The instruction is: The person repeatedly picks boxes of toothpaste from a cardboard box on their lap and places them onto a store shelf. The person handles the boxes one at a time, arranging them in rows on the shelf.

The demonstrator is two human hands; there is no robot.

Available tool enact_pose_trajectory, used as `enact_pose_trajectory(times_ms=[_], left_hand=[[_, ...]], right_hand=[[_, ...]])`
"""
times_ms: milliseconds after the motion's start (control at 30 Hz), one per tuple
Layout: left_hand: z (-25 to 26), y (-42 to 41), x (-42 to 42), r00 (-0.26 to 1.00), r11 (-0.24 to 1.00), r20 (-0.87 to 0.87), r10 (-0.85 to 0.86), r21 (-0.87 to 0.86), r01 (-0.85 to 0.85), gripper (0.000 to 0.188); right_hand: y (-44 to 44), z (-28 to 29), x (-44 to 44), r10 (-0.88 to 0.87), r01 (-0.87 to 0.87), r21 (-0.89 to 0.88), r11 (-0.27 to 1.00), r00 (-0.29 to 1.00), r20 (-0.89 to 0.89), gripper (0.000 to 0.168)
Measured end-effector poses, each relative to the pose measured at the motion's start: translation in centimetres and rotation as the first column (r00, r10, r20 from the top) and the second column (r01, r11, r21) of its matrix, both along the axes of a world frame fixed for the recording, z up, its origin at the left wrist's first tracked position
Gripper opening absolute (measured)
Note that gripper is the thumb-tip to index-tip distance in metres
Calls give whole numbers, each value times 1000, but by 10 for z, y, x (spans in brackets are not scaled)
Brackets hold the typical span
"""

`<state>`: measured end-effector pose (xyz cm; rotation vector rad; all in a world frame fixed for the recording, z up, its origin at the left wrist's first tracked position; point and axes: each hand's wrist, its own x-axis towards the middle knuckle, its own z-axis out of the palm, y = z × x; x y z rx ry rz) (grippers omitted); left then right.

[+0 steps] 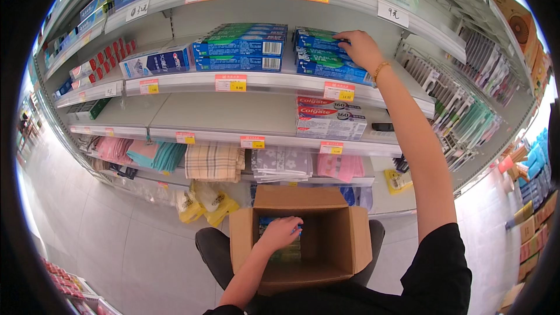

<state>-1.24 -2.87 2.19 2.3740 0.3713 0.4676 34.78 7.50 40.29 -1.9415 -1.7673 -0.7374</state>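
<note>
My right hand (359,49) reaches up to the middle shelf, fingers and thumb around the right end of an upper blue-green Darlie toothpaste box (317,40). That box belongs to a stack of matching boxes (330,70) at the shelf's right. Down in an open cardboard carton (302,197), my left hand (281,232) rests over toothpaste boxes (286,254) along the carton's left side. Blue packaging shows at its fingertips, but its grip is hidden. The carton stands between my knees, flaps folded out.
Another Darlie stack (238,48) and a Crest box (155,61) stand left on the same shelf. Colgate boxes (331,118) sit one shelf below, above folded towels (214,162). Hanging toothbrush packs (455,96) line the right side. Yellow plastic bags (210,208) lie by the carton.
</note>
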Motion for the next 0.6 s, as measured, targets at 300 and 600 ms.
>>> enact_pose_trajectory(times_ms=[300,600], left_hand=[[-3,2,0,1000,1000,-12,4,10,-4,24],[-4,7,-5,994,994,11,106,4,-106,19]], right_hand=[[2,-8,-10,15,-16,75,997,1000,17,26],[-96,-55,-117,545,-396,429,812,779,-311,17]])
